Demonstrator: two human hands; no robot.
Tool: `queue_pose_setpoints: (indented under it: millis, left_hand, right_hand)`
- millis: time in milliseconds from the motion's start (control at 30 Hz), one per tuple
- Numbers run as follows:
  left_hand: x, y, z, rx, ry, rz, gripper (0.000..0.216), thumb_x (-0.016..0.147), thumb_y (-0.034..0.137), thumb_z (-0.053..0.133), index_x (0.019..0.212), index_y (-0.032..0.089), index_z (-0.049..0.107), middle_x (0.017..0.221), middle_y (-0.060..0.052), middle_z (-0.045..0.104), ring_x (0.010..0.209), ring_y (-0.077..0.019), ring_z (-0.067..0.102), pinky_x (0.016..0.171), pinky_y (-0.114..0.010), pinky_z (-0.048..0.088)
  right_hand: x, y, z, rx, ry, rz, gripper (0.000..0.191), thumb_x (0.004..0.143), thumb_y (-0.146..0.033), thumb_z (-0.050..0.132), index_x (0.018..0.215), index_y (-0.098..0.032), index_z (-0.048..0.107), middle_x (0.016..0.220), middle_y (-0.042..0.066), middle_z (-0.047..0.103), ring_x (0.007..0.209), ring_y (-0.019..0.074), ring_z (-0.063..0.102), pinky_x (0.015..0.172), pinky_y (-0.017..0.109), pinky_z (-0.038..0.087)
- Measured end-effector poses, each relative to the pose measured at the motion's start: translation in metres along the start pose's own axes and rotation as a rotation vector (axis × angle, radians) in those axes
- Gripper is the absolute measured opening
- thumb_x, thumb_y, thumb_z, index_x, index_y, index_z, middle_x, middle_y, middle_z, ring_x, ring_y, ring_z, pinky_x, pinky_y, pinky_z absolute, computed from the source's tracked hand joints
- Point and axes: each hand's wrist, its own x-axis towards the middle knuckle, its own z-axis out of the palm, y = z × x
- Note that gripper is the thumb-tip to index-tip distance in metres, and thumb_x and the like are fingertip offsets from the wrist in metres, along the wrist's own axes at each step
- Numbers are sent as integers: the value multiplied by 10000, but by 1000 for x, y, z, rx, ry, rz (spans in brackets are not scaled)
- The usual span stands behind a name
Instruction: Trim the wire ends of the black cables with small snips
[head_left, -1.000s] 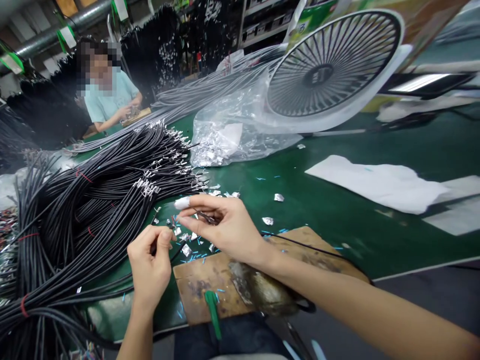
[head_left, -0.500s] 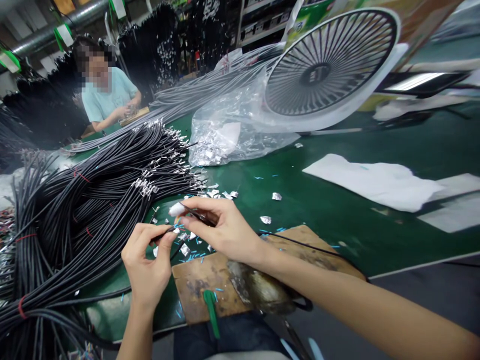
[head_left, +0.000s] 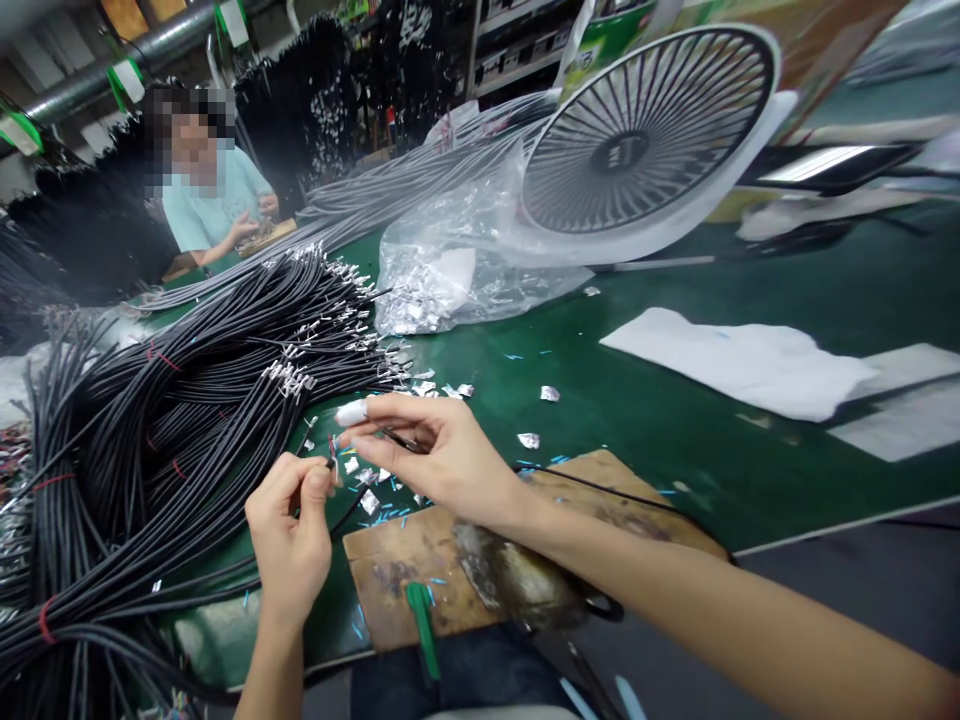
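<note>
Pointing coloured wires (head_left: 334,447) forward, its long axis mostly hidden, a thin black cable (head_left: 330,464) sits pinched in the left hand (head_left: 289,530) toward the near edge of the green tabletop (head_left: 615,410); the right hand (head_left: 450,455) curls around a slim dark tool (head_left: 403,440). A round white fan (head_left: 637,150) tilts beyond.

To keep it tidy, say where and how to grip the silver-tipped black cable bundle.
Probably grip the black cable bundle at its lower-left red tie, coming from the near side: cables gather narrowly there, while the silver tips splay out beyond.
</note>
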Motion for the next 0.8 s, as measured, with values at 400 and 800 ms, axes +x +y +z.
queue_pose_setpoints:
  millis: [400,800]
  left_hand:
    - [0,3,1,-11,6,-30,261,860,278,507,644,173,610,572,22,497,516,-91,438,474,-199,329]
    - [1,4,0,-5,-24,-28,270,872,272,483,665,177,628,605,7,561,568,-112,502,542,-211,377]
  right_hand:
    - [-3,2,1,-207,53,-151,128,699,-186,643,790,-170,730,743,28,729,656,154,670,580,245,559]
    - [-5,3,0,-249,49,-172,164,702,-201,649,831,-171,746,788,42,744,689,181,694,625,281,586]
